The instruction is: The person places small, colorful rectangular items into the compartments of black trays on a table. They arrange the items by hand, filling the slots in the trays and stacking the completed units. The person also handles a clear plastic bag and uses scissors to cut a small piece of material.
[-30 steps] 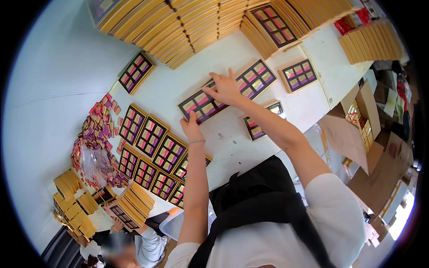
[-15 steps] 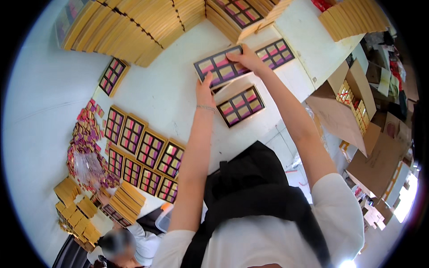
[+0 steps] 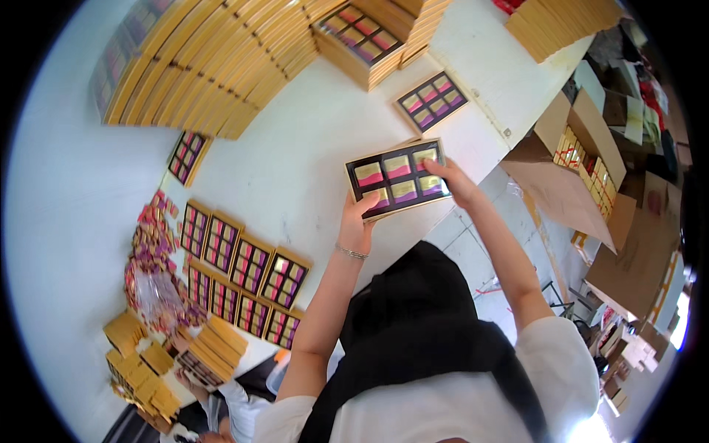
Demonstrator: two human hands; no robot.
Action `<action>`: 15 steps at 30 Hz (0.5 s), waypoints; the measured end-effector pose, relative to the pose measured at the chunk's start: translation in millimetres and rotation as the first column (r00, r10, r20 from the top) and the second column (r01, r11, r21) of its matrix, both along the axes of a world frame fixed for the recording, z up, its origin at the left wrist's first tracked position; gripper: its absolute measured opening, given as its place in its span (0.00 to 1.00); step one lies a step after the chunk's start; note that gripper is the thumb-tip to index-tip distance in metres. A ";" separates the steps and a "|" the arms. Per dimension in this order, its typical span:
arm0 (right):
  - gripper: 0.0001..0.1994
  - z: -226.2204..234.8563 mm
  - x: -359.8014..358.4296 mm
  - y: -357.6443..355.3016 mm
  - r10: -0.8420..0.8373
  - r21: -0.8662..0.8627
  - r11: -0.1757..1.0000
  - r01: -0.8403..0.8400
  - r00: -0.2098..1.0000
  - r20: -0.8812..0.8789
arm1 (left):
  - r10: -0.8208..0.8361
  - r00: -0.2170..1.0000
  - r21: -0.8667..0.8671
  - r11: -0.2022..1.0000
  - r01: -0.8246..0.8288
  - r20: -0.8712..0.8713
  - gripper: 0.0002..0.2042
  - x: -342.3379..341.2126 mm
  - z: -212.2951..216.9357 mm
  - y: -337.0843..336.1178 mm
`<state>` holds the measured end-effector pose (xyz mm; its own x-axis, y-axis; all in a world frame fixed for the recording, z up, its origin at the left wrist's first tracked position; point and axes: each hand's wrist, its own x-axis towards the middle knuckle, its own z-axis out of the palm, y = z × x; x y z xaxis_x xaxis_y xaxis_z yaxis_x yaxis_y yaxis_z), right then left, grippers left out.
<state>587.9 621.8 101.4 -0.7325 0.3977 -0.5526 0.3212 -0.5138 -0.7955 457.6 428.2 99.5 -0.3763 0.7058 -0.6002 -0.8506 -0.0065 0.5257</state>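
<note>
Both hands hold a flat gold-edged box (image 3: 399, 167) over the table. Black dividers split it into several compartments, with pink-and-gold packets along the far row and purple-and-gold ones along the near row. My left hand (image 3: 357, 218) grips its near left corner, thumb on top. At the right end, my right hand (image 3: 453, 182) is closed on the edge with its fingertips over the top. Another edge peeks out beneath the box; whether it belongs to a second box I cannot tell. Just beyond lies a similar filled box (image 3: 432, 102).
Long stacks of gold boxes (image 3: 214, 63) line the far side, with a filled box (image 3: 360, 33) on top. More filled boxes (image 3: 251, 264) lie at left beside loose packets (image 3: 151, 236). An open carton (image 3: 550, 181) stands right. A co-worker's sleeve (image 3: 244, 406) shows lower left.
The held box has come nearer to me and slightly right, over where another filled box lay; that one is now hidden or beneath it. The view has shifted a little.
</note>
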 end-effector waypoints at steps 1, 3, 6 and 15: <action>0.34 7.9 7.2 19.4 -0.038 0.129 0.991 0.041 0.999 -0.032 | -0.053 0.997 0.053 0.997 0.056 -0.064 0.23 -4.4 18.0 23.7; 0.32 44.7 -6.1 72.1 -0.035 0.076 0.996 0.041 0.996 -0.082 | -0.108 0.992 -0.002 0.994 0.108 -0.072 0.31 -15.3 48.9 77.3; 0.37 38.3 -34.8 154.4 -0.075 0.094 0.993 0.077 0.997 -0.029 | -0.243 0.966 -0.085 0.968 0.235 -0.088 0.39 -39.7 23.0 152.2; 0.49 -33.4 -48.2 222.6 -0.149 -0.353 0.929 0.116 0.987 -0.067 | 0.070 0.980 0.031 0.997 -0.077 0.187 0.41 -22.6 -42.2 172.1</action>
<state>539.7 844.4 68.0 -0.7397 0.2903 -0.6072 0.1662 -0.7955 -0.5828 435.0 600.3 57.3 -0.3129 0.7038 -0.6378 -0.9297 -0.0896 0.3572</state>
